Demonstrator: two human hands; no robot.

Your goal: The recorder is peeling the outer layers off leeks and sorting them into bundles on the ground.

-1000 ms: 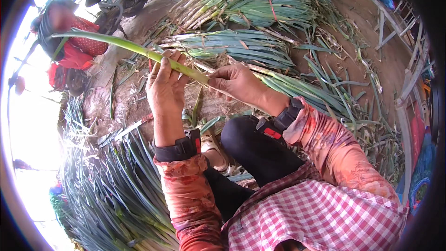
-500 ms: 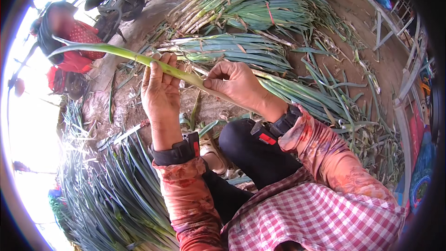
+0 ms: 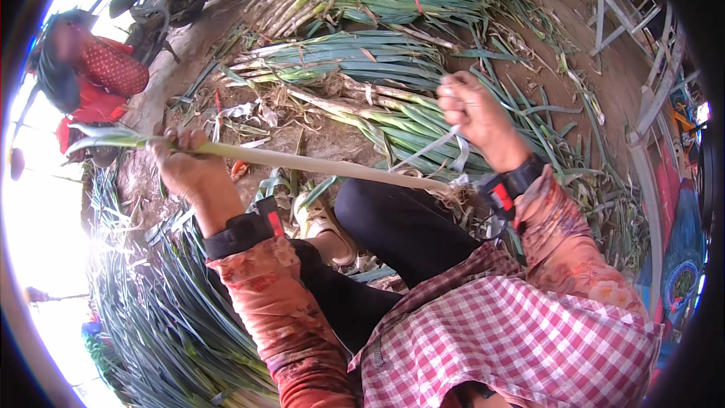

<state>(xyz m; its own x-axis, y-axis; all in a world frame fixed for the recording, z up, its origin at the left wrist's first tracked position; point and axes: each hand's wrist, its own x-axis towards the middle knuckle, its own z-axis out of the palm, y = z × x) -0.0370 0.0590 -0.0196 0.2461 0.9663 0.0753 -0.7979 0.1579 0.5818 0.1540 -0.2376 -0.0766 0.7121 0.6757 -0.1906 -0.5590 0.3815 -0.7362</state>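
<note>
A long green onion (image 3: 317,162) lies slantwise across the space in front of me, its green leaf end at the left and its white shaft running right to the hairy roots above my dark-trousered knee. My left hand (image 3: 192,170) is closed around it near the green end. Raised to the right, my right hand (image 3: 479,117) is a closed fist, apart from the onion. From under that fist hangs a thin pale peeled strip (image 3: 427,151), its lower part reaching toward the onion's white shaft. Whether the strip still joins the onion, I cannot tell.
Piles of green onions (image 3: 377,57) lie on the dirt floor ahead, and a large heap (image 3: 166,310) is at my left. Peeled scraps litter the ground. A person in red (image 3: 113,68) is at the far left, near a motorbike (image 3: 185,0). A metal frame (image 3: 653,113) stands at the right.
My left hand has moved left and down, now gripping nearer the onion's green end. My right hand has left the onion and moved up and right with a pale strip. The onion's roots now show.
</note>
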